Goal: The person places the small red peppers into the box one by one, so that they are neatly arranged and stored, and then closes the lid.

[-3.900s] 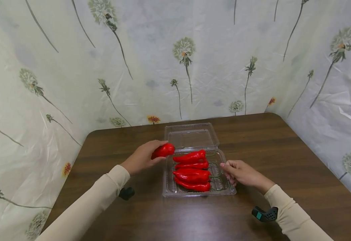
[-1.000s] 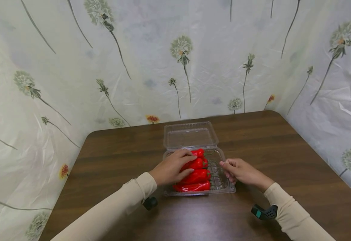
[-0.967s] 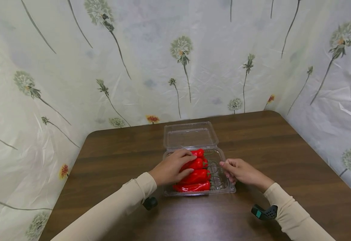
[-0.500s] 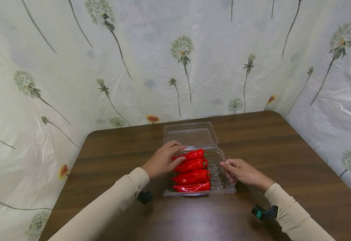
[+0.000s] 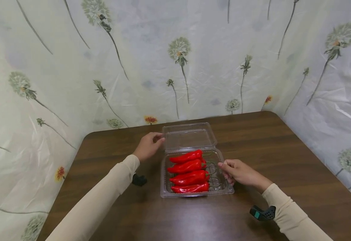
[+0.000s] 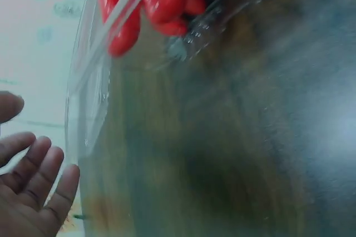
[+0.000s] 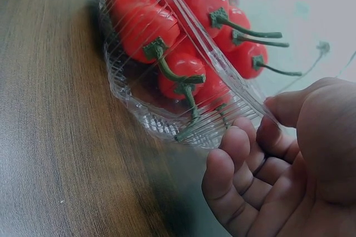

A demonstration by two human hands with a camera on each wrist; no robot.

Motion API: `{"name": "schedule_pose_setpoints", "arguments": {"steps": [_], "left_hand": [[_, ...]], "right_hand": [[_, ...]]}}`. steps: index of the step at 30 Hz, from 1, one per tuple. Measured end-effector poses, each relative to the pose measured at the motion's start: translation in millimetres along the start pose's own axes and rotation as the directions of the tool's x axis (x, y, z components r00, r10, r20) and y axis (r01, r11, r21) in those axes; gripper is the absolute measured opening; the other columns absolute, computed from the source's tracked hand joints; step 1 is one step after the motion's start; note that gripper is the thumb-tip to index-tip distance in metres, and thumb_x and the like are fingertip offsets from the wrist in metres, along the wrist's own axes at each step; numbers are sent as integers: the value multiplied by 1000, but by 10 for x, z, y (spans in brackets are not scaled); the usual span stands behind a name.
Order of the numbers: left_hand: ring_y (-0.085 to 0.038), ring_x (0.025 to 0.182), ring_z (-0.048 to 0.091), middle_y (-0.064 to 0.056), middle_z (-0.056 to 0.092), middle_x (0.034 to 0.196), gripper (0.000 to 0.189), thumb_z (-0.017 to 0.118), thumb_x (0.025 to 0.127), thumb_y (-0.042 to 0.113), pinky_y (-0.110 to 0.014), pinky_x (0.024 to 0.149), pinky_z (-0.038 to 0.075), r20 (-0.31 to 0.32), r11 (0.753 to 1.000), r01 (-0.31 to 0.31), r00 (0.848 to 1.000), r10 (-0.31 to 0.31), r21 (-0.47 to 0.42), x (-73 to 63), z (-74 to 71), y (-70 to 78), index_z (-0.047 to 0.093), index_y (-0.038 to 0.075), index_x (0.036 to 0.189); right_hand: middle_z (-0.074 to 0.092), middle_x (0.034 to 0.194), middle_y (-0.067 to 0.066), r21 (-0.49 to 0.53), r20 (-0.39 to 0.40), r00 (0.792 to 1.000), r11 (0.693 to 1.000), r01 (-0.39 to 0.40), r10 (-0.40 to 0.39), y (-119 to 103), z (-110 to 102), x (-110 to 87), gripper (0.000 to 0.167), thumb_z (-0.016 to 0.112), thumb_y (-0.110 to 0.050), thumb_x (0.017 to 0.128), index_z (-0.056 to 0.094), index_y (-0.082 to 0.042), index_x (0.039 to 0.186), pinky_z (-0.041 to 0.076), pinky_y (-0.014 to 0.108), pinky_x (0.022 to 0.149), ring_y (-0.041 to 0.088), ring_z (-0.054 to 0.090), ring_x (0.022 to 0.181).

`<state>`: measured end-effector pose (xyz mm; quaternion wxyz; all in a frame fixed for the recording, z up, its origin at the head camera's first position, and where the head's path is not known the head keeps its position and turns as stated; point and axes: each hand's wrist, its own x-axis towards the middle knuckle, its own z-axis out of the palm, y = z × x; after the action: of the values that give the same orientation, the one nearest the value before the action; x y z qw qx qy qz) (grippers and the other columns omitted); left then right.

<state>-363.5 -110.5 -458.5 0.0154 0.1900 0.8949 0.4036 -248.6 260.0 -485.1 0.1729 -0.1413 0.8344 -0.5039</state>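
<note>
A clear plastic clamshell container (image 5: 167, 194) lies open on the table, its lid (image 5: 190, 136) folded back toward the wall. Several red peppers (image 5: 189, 178) with green stems lie in its base, stacked in two layers, stems to the right. My left hand (image 5: 149, 146) is at the left edge of the lid, fingertips right by it. In the left wrist view its fingers (image 6: 41, 164) are spread and loosely bent, holding nothing. My right hand (image 5: 240, 172) pinches the right rim of the base between thumb and fingers, as the right wrist view shows at the rim (image 7: 222, 70).
The brown wooden table (image 5: 193, 221) runs up to a wall covering (image 5: 139, 67) printed with dandelions, at the back and both sides. A dark wrist device (image 5: 262, 213) sits under the right sleeve, and another (image 5: 139, 180) under the left.
The left hand has set its red pepper onto the others in the base and let go. It then moved back and left to the lid's edge. The right hand keeps its hold.
</note>
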Motion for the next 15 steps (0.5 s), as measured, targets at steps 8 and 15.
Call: {"name": "schedule_pose_setpoints", "arguments": {"steps": [8,15], "left_hand": [[-33,113,65,-19,65,126,45,54,105,34,-47,93,55,80,947,290,956,-281,-140,242,-40,-169,59,1,135],[-35,112,66,-24,65,127,46,51,107,28,-44,91,56,161,878,391,919,-358,-276,355,2,-166,56,-6,136]], "right_hand": [[54,67,6,19,5,1000,1000,9,-9,-42,-22,-43,42,47,-29,108,53,3,82,50,33,51,15,52,56],[55,67,5,17,0,1000,1000,-17,17,-39,-23,-50,43,47,-33,108,54,0,81,52,32,53,14,52,56]]}}
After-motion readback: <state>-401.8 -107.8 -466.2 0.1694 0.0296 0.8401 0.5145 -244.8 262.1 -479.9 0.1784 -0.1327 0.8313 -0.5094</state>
